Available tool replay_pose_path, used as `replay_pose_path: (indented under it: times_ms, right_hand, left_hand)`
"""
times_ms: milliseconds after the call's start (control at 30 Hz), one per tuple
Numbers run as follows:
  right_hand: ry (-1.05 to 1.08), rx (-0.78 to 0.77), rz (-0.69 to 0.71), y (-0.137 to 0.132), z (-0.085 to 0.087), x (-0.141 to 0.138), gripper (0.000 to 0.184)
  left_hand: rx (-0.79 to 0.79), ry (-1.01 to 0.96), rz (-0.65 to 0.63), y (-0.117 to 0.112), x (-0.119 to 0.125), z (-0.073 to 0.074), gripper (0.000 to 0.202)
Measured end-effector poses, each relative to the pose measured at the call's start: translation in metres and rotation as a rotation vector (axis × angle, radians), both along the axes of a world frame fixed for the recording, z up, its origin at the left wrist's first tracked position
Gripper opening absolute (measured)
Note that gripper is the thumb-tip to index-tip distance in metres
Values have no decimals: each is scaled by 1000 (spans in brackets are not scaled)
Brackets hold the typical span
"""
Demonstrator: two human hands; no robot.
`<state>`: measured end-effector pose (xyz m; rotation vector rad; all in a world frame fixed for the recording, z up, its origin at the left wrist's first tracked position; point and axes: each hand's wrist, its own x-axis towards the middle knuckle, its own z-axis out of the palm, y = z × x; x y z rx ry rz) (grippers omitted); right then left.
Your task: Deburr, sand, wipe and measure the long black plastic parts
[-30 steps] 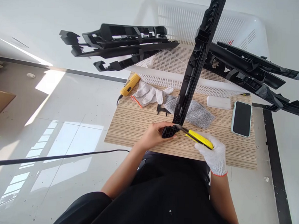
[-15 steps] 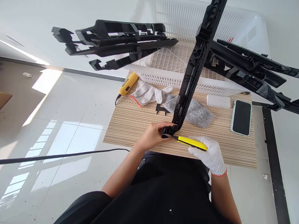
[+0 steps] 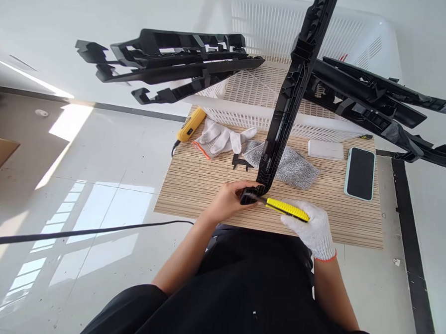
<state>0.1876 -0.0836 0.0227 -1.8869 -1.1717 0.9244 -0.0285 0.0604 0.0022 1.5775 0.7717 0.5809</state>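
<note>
My bare left hand (image 3: 229,201) grips the near end of a long black plastic trim piece (image 3: 281,117), which slants up and away across the table. In my right hand (image 3: 311,226), wearing a white knit glove with a red cuff, is a yellow-handled utility knife (image 3: 287,209). Its dark, slightly blurred tip reaches the end of the trim piece beside my left fingers; whether it touches is hard to tell. Behind the trim piece lies a grey cloth (image 3: 295,168). A small black caliper-like tool (image 3: 240,162) is left of it.
A white plastic basket (image 3: 241,108) at the back holds several black trim pieces (image 3: 176,67), jutting out both sides. On the wooden board table (image 3: 192,185) lie a white glove (image 3: 219,137), a yellow corded tool (image 3: 191,124), a white box (image 3: 325,149) and a phone (image 3: 360,174).
The knife's tip has lifted slightly and its handle has tilted a little at the trim end. My left hand keeps its grip in nearly the same place.
</note>
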Motion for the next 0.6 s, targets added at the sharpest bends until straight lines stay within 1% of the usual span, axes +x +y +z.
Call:
replay_pose_path:
  times_ms: [67, 167, 267, 300, 367, 467, 500, 567, 600]
  right_hand:
    - [17, -5, -34, 1, 1, 0, 35]
    - [56, -31, 16, 1, 1, 0, 37]
    - [94, -37, -74, 1, 2, 0, 37]
    - [95, -33, -65, 1, 2, 0, 37]
    - [68, -19, -3, 1, 2, 0, 38]
    - [61, -17, -19, 1, 4, -1, 40]
    - [67, -21, -3, 1, 5, -1, 40]
    - [53, -19, 78, 1, 5, -1, 41]
    - [43, -12, 87, 1, 5, -1, 41]
  left_hand:
    - [4, 5, 14, 0, 0, 0, 45]
    - [10, -1, 1, 0, 0, 0, 45]
    - [15, -7, 17, -1, 0, 0, 44]
    - [12, -10, 16, 0, 0, 1, 44]
    - [10, -19, 11, 0, 0, 1, 45]
    - [11, -16, 18, -1, 0, 1, 44]
    - [5, -18, 19, -1, 0, 1, 44]
    - [-13, -22, 7, -1, 0, 1, 45]
    - [-17, -20, 8, -1, 0, 1, 46]
